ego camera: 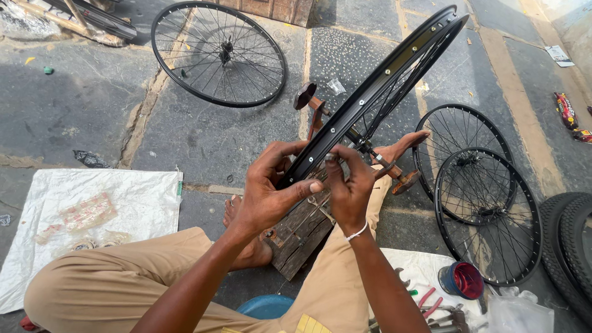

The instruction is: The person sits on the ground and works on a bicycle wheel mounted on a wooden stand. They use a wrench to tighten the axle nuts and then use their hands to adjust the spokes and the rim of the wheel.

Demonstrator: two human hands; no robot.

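Observation:
A black bicycle wheel rim (394,68) with thin spokes stands tilted on a wooden truing stand (302,231), its axle (370,151) held between two rusty metal arms. My left hand (271,188) grips the near edge of the rim, thumb pressed along its side. Beside it, my right hand (348,185) pinches a small metal piece, maybe a spoke nipple or small tool, against the rim; what it is stays unclear. My legs in tan trousers (123,283) sit on either side of the stand, one bare foot (404,145) resting past the axle.
A spoked wheel (219,52) lies flat on the stone pavement at the back. Two more wheels (481,197) overlap at the right, next to black tyres (570,246). A white sack (92,216) lies at the left. Tools (431,308), a red-lined tin (462,280) and a blue bowl (265,306) sit near me.

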